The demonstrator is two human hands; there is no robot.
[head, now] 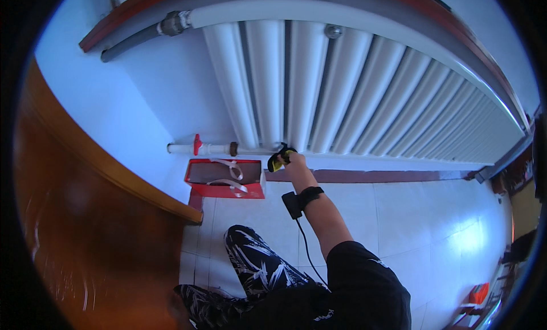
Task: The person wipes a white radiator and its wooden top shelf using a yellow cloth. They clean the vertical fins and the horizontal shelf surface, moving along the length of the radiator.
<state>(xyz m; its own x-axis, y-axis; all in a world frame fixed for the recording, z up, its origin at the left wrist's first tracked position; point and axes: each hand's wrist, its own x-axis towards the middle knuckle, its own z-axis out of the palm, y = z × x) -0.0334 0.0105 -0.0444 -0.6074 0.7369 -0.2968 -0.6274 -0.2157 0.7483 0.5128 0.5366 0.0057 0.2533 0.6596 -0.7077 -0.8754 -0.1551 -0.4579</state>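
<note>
My right hand [295, 160] grips a black-and-yellow item [274, 164], perhaps a cloth; its exact kind is hard to make out. The hand is at the bottom rail of a white column radiator [305, 86], by the lower ends of its leftmost tubes. Just left of the hand, a red gift bag [252, 191] with pale ribbon handles stands under the pipe. My left hand [176, 306] shows only as a dim, blurred shape beside my leg at the lower left; its fingers cannot be made out.
A white pipe [218, 149] with a red-handled valve [197, 145] joins the radiator low on the left. Higher up runs a grey pipe [132, 41]. A brown wooden panel [98, 227] fills the left side. Pale tiles [401, 214] cover the floor. A cable [307, 244] hangs from my wrist strap.
</note>
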